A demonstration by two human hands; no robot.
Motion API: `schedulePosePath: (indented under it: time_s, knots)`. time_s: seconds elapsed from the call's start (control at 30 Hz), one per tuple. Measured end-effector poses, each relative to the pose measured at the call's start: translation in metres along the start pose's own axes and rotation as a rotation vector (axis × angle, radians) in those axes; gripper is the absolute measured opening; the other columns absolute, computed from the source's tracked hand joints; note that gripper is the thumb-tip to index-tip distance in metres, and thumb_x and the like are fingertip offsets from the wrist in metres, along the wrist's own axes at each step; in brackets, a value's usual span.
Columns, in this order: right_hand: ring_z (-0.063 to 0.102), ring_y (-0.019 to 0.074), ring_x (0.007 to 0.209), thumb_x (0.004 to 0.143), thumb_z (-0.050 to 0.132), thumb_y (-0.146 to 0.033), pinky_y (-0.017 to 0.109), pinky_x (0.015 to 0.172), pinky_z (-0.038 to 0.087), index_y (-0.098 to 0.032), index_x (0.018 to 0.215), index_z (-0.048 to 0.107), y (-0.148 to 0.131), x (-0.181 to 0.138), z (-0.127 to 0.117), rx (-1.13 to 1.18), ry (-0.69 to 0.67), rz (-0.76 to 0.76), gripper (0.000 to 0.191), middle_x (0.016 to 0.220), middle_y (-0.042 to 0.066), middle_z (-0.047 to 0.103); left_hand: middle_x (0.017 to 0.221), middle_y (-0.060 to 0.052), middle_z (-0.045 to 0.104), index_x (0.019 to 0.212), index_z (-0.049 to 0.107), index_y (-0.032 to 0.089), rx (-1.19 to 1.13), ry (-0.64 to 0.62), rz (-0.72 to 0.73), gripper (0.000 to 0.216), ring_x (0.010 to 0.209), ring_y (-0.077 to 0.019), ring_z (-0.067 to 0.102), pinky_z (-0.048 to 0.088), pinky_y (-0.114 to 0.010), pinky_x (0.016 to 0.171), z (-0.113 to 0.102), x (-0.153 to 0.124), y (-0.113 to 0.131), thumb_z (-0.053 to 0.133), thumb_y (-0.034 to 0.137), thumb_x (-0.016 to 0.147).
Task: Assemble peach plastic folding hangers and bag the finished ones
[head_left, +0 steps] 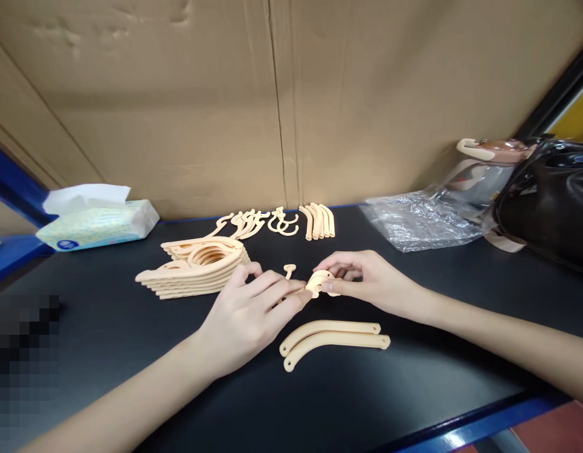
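Over the middle of the table, my right hand [360,277] pinches a small curved beige plastic hanger part [319,278] between thumb and fingers. My left hand [256,311] is closed at the left end of the same part, its fingertips pressed together there. The fingers cover much of the piece. Just behind them a small beige hook-like piece [290,268] shows, partly hidden by my left hand. Two long curved beige hanger arms [336,336] lie side by side in front of my hands. To the left is a stack of beige plastic hangers [197,270].
At the back lie several beige curved pieces [248,223], loose hooks [282,223] and a row of hanger arms [317,221]. A tissue pack [107,223] sits back left. Right: clear plastic bag [418,220], bottle [484,170], black bag [550,201]. Cardboard [201,113] stands behind.
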State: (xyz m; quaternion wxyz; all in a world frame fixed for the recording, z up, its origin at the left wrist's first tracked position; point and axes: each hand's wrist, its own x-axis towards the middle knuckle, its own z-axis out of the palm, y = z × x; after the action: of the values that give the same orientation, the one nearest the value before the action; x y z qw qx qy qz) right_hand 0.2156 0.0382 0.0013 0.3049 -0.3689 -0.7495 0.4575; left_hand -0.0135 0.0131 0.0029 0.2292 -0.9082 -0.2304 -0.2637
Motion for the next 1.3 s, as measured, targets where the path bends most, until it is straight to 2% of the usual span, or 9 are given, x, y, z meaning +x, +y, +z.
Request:
schedulePosePath:
  time_s: [0.2,0.33,0.43,0.57,0.8,0.93,1.07,1.2,1.3]
  knots:
    - [0.064,0.0164,0.079,0.080,0.067,-0.033,0.031,0.077,0.049,-0.014,0.096,0.069,0.005,0.008,-0.018,0.028,0.008,0.028,0.025,0.086,0.004,0.071,0.116,-0.004,0.067,0.110,0.062,0.018,-0.085,-0.066,-0.058,0.023,0.102,-0.0198,0.060,0.035,-0.041,0.095,0.001,0.000,-0.006,0.047,0.013,0.093]
    - [0.064,0.0172,0.081,0.073,0.072,-0.036,0.032,0.080,0.049,-0.013,0.095,0.069,0.016,0.014,-0.036,0.083,-0.012,0.120,0.032,0.088,0.005,0.071,0.108,-0.004,0.068,0.104,0.065,0.018,-0.215,-0.165,-0.006,0.022,0.097,-0.0185,0.059,0.043,-0.033,0.086,-0.002,-0.002,-0.012,0.046,0.013,0.093]
    - [0.063,0.0164,0.078,0.074,0.070,-0.036,0.032,0.077,0.048,-0.013,0.094,0.069,0.020,0.016,-0.045,-0.022,-0.034,0.135,0.030,0.086,0.005,0.070,0.101,-0.003,0.069,0.104,0.065,0.019,-0.260,-0.205,0.026,0.021,0.089,-0.0167,0.061,0.045,-0.030,0.079,-0.003,-0.003,-0.014,0.046,0.015,0.094]
    - [0.060,0.0153,0.069,0.078,0.066,-0.034,0.030,0.068,0.046,-0.012,0.098,0.068,0.020,0.015,-0.049,-0.216,-0.006,0.121,0.029,0.075,0.003,0.067,0.098,-0.003,0.069,0.103,0.065,0.019,-0.222,-0.212,0.015,0.023,0.084,-0.0167,0.062,0.045,-0.030,0.075,-0.001,-0.004,-0.014,0.043,0.016,0.095]
    - [0.055,0.0138,0.067,0.084,0.059,-0.034,0.027,0.065,0.042,-0.014,0.105,0.064,0.018,0.014,-0.050,-0.311,-0.041,0.046,0.029,0.072,0.001,0.062,0.095,-0.004,0.069,0.099,0.064,0.015,-0.079,-0.257,-0.054,0.025,0.081,-0.0188,0.063,0.047,-0.032,0.074,0.004,-0.005,-0.015,0.040,0.013,0.095]
    - [0.056,0.0145,0.071,0.087,0.057,-0.036,0.027,0.068,0.043,-0.015,0.102,0.066,0.019,0.013,-0.047,-0.324,-0.088,-0.003,0.028,0.078,0.002,0.064,0.117,-0.010,0.064,0.114,0.060,0.015,-0.093,-0.275,-0.128,0.027,0.106,-0.0240,0.059,0.046,-0.038,0.087,0.006,-0.004,-0.012,0.042,0.026,0.097]
    - [0.056,0.0147,0.072,0.088,0.055,-0.037,0.028,0.070,0.043,-0.014,0.106,0.065,0.016,0.013,-0.044,-0.255,-0.167,-0.010,0.030,0.077,0.002,0.064,0.145,-0.012,0.042,0.134,0.046,0.017,-0.132,-0.391,-0.138,0.049,0.134,-0.0305,0.035,0.030,-0.053,0.108,0.008,-0.003,-0.010,0.044,0.045,0.095]
    - [0.051,0.0129,0.066,0.088,0.055,-0.038,0.026,0.065,0.039,-0.013,0.092,0.067,0.012,0.014,-0.043,-0.191,-0.220,0.033,0.029,0.070,0.000,0.059,0.145,-0.009,0.043,0.139,0.040,0.021,-0.177,-0.470,-0.178,0.052,0.138,-0.0296,0.029,0.021,-0.058,0.111,0.008,-0.002,-0.012,0.040,0.049,0.095]
    - [0.053,0.0136,0.069,0.086,0.057,-0.039,0.027,0.066,0.041,-0.013,0.097,0.066,0.015,0.015,-0.042,-0.167,-0.183,0.065,0.030,0.075,0.001,0.061,0.142,-0.009,0.046,0.138,0.041,0.022,-0.201,-0.468,-0.188,0.049,0.137,-0.0281,0.031,0.020,-0.057,0.112,0.008,-0.002,-0.012,0.041,0.047,0.096]
